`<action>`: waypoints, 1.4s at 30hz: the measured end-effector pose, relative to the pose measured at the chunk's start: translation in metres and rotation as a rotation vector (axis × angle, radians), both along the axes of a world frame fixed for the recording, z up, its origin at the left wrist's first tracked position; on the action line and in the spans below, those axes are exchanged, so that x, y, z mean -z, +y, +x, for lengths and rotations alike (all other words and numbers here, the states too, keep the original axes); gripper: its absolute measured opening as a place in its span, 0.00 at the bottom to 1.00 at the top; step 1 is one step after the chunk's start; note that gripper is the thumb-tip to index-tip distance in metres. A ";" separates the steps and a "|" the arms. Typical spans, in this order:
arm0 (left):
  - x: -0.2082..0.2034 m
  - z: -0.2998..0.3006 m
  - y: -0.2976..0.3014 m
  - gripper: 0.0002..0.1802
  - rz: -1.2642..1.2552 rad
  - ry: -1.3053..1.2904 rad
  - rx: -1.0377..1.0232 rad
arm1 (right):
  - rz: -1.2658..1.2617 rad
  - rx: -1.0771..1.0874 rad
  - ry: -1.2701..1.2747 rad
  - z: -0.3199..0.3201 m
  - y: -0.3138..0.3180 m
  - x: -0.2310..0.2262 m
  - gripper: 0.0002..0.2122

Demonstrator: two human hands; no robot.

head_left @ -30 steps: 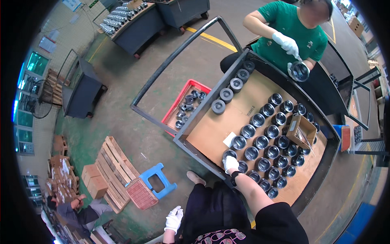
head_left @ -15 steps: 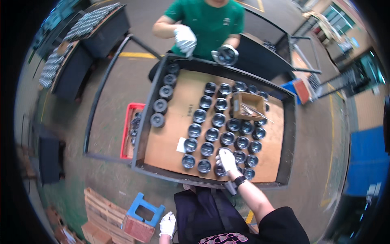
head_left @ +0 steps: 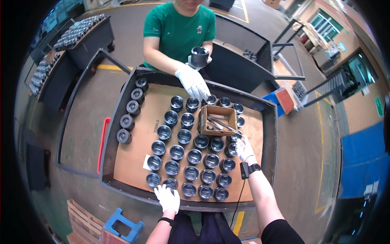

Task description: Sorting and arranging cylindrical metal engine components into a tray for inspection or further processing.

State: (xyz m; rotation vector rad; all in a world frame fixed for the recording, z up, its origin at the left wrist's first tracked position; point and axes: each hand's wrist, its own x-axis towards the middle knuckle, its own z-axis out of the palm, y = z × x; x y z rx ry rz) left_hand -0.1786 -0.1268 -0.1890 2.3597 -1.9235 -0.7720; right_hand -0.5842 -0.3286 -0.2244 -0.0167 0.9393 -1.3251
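My left hand (head_left: 167,199), in a white glove, lies with fingers spread at the tray's near edge, its fingertips at a dark metal piston (head_left: 171,184). On the right, my gloved right hand (head_left: 245,150) has its fingers bent at the outer end of a thin metal tool (head_left: 224,125). That tool sticks out of a small cardboard box (head_left: 219,131) among the pistons; the fingertips are partly hidden. Rows of cup-like pistons (head_left: 194,156) stand open side up on the tray's cardboard lining (head_left: 132,162).
Opposite, a person in a green shirt (head_left: 178,30) holds a piston (head_left: 200,57) in one gloved hand and reaches over the tray with the other (head_left: 192,83). Several pistons (head_left: 127,122) line the dark tray wall (head_left: 107,160). A blue stool (head_left: 122,225) stands at lower left.
My left hand has come up from beside my body to the near pistons. My right hand has left the near rows for the tool's end. The other person's hand has reached over the tray.
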 end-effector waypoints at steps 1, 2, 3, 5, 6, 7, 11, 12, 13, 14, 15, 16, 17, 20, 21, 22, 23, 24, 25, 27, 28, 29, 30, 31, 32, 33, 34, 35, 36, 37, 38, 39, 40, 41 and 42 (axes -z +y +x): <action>0.016 -0.010 0.003 0.25 -0.026 0.019 -0.065 | -0.131 0.010 0.042 0.003 -0.015 0.013 0.12; 0.024 -0.018 0.007 0.25 -0.067 -0.003 -0.087 | -0.100 -0.005 0.028 0.011 -0.027 0.022 0.12; 0.028 -0.020 0.012 0.24 -0.142 -0.051 -0.103 | -0.037 0.088 0.081 0.027 -0.036 0.026 0.11; 0.042 -0.009 0.029 0.23 -0.258 -0.100 -0.126 | 0.051 0.171 0.130 0.041 -0.043 0.028 0.11; 0.048 -0.012 0.029 0.22 -0.277 -0.081 -0.113 | 0.000 0.123 0.217 0.031 -0.048 0.026 0.11; 0.054 -0.012 0.030 0.22 -0.303 -0.073 -0.102 | -0.052 0.069 0.295 0.028 -0.047 0.022 0.12; 0.063 -0.014 0.035 0.20 -0.374 -0.098 -0.082 | -0.130 0.208 0.902 0.024 0.006 -0.048 0.12; 0.063 -0.016 0.034 0.20 -0.375 -0.100 -0.077 | -0.143 0.234 1.083 0.015 0.026 -0.067 0.13; 0.062 -0.017 0.035 0.19 -0.385 -0.091 -0.075 | -0.112 0.231 1.164 0.012 0.049 -0.093 0.13; 0.061 -0.018 0.034 0.19 -0.399 -0.082 -0.072 | -0.084 0.229 1.244 0.008 0.073 -0.117 0.14; 0.059 -0.016 0.037 0.19 -0.416 -0.099 -0.072 | -0.066 0.193 1.247 0.002 0.101 -0.130 0.14; 0.060 -0.015 0.038 0.18 -0.456 -0.091 -0.061 | -0.049 0.164 1.257 -0.003 0.129 -0.140 0.16; 0.062 -0.014 0.041 0.17 -0.453 -0.083 -0.070 | -0.116 0.090 1.260 -0.004 0.156 -0.139 0.17; 0.063 -0.018 0.039 0.14 -0.495 -0.053 -0.078 | -0.217 -0.178 1.415 -0.011 0.226 -0.131 0.19; 0.062 -0.018 0.039 0.14 -0.495 -0.043 -0.085 | -0.187 -0.261 1.413 -0.011 0.245 -0.127 0.20; 0.061 -0.019 0.038 0.13 -0.515 -0.047 -0.088 | -0.210 -0.302 1.431 -0.015 0.263 -0.114 0.22; 0.061 -0.018 0.040 0.12 -0.529 -0.039 -0.092 | -0.209 -0.333 1.424 -0.009 0.273 -0.114 0.22; 0.061 -0.015 0.041 0.12 -0.544 -0.032 -0.096 | -0.208 -0.364 1.416 -0.002 0.281 -0.113 0.22; 0.059 -0.017 0.039 0.11 -0.551 -0.017 -0.099 | -0.230 -0.369 1.391 -0.003 0.290 -0.107 0.22; 0.057 -0.019 0.036 0.09 -0.581 0.010 -0.103 | -0.272 -0.357 1.432 -0.001 0.303 -0.093 0.20; 0.056 -0.018 0.036 0.09 -0.600 0.007 -0.093 | -0.277 -0.356 1.441 0.003 0.305 -0.088 0.19; 0.058 -0.017 0.038 0.09 -0.595 0.003 -0.093 | -0.275 -0.362 1.443 0.002 0.309 -0.084 0.19; 0.059 -0.017 0.039 0.09 -0.591 -0.002 -0.093 | -0.277 -0.384 1.420 0.001 0.314 -0.081 0.15; 0.060 -0.017 0.040 0.09 -0.587 -0.003 -0.098 | -0.278 -0.409 1.394 0.001 0.317 -0.079 0.12; 0.060 -0.016 0.041 0.09 -0.592 0.003 -0.096 | -0.278 -0.417 1.393 0.002 0.319 -0.077 0.12; 0.060 -0.016 0.041 0.09 -0.598 0.010 -0.094 | -0.301 -0.414 1.412 0.005 0.319 -0.074 0.12; 0.061 -0.015 0.043 0.09 -0.594 0.011 -0.099 | -0.324 -0.409 1.434 0.006 0.321 -0.073 0.11; 0.062 -0.015 0.044 0.09 -0.591 0.012 -0.095 | -0.308 -0.423 1.432 0.007 0.323 -0.069 0.11; 0.063 -0.015 0.045 0.09 -0.588 0.012 -0.092 | -0.307 -0.430 1.433 0.007 0.324 -0.067 0.11; 0.063 -0.014 0.045 0.09 -0.579 0.000 -0.094 | -0.290 -0.438 1.417 0.008 0.324 -0.065 0.11; 0.064 -0.014 0.045 0.09 -0.576 -0.001 -0.099 | -0.274 -0.447 1.400 0.009 0.325 -0.063 0.11; 0.064 -0.014 0.045 0.09 -0.593 0.003 -0.095 | -0.278 -0.433 1.392 0.008 0.327 -0.056 0.08; 0.065 -0.014 0.045 0.10 -0.608 0.006 -0.091 | -0.278 -0.442 1.390 0.010 0.327 -0.053 0.08; 0.065 -0.013 0.046 0.10 -0.607 -0.001 -0.088 | -0.285 -0.486 1.460 0.012 0.326 -0.050 0.07; 0.066 -0.012 0.046 0.10 -0.602 -0.002 -0.095 | -0.293 -0.530 1.530 0.016 0.324 -0.047 0.05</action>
